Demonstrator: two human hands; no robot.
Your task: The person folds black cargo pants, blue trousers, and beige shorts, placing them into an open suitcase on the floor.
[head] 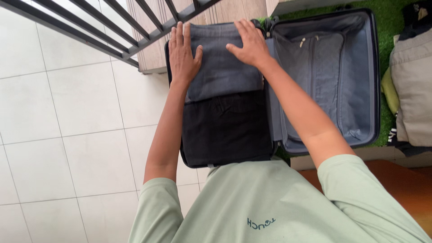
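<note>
Both hands lie flat with fingers spread, gripping nothing: the left hand (183, 53) presses the folded grey garment (223, 67) at its nine o'clock edge, the right hand (250, 43) at its one o'clock corner. The garment sits in the open suitcase (366, 81), at twelve o'clock from a folded black garment (225, 128); the lined lid lies at three o'clock.

Suitcase lid half (355, 67) lies open and free; railing (112, 27) crowds the far-left side.
</note>
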